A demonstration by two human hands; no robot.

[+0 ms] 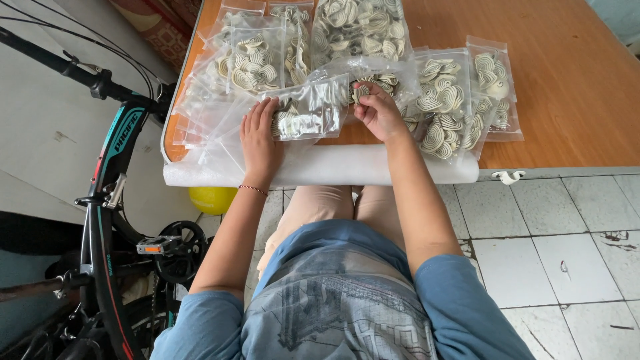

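Head view looks down on a person seated at the near edge of an orange wooden table [587, 73], both bare hands on a clear plastic bag [308, 110] partly filled with small cream-and-dark swirled pieces. That bag lies at the near middle of the table, just above a white foam roll [320, 165] that runs along the table's near edge. Left hand [259, 137] lies flat with fingers spread, its grip open, pressing the bag's left end down. Right hand [377, 110] has its grip closed, fingers pinched at the bag's right end, apparently on a swirled piece or the bag's mouth; which of the two I cannot tell. Filled bags [460, 100] lie to the right, more filled bags sit far and left, and a loose pile of pieces [360, 30] lies at the far middle. Empty clear bags [200, 120] are fanned out at the left, reaching toward the table's left edge. As I judge it, the main risk is spillage: the bag's mouth looks open, so a tug from the pinching hand while the flat hand slips on the slick plastic could scatter pieces over the roll and onto the tiled floor [567, 220]. The slippery empty bags could also slide off the left edge toward the bicycle [110, 200] standing close by.
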